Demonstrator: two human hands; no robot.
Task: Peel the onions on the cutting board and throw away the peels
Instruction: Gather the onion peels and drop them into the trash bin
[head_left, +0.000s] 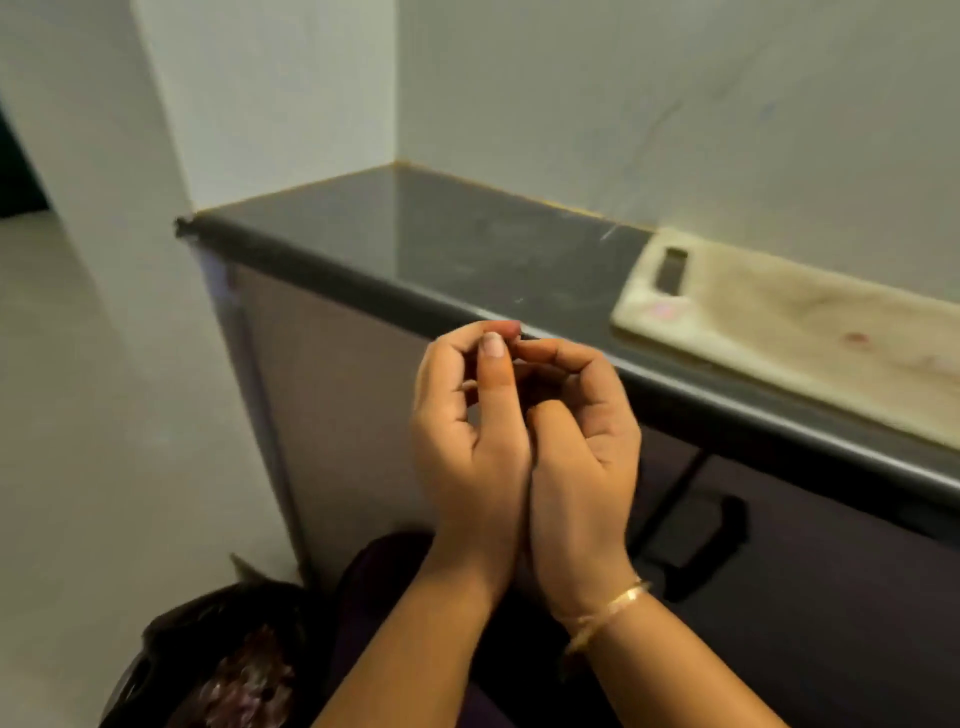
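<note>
Both hands, left (467, 447) and right (589, 447), cup together, fingertips (492, 347) pinching a reddish peel scrap (511, 326), probably bound for the bin bag (223, 649) near left; no onions show on the cutting board (779, 322).

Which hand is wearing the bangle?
The right hand: a thin gold bangle circles its wrist. The left hand, pressed against it, has a bare wrist.
</note>
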